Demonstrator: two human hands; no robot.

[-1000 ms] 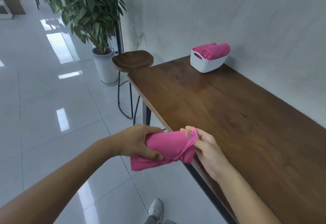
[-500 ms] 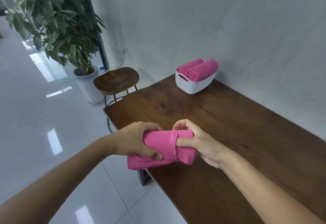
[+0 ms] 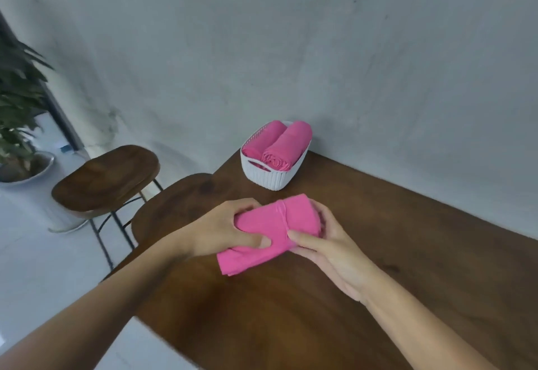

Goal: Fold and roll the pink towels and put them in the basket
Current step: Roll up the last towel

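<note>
Since the earlier frame both hands and the rolled pink towel [image 3: 276,231] have come in over the bench [image 3: 407,253]; before, the bundle hung past its edge. Left hand [image 3: 224,231] grips the roll's left end, thumb pressed on the loose lower layer. Right hand [image 3: 326,241] curls round the right end, thumb on the seam. Roll looks nearly complete; a flat tail sticks out at 7 o'clock. White basket [image 3: 275,176] stands at 12 o'clock from the hands, near, apart from the roll, against the wall, holding two rolled towels [image 3: 283,148]. Judgement: tuck the tail, then carry the roll forward; space in the basket looks tight.
</note>
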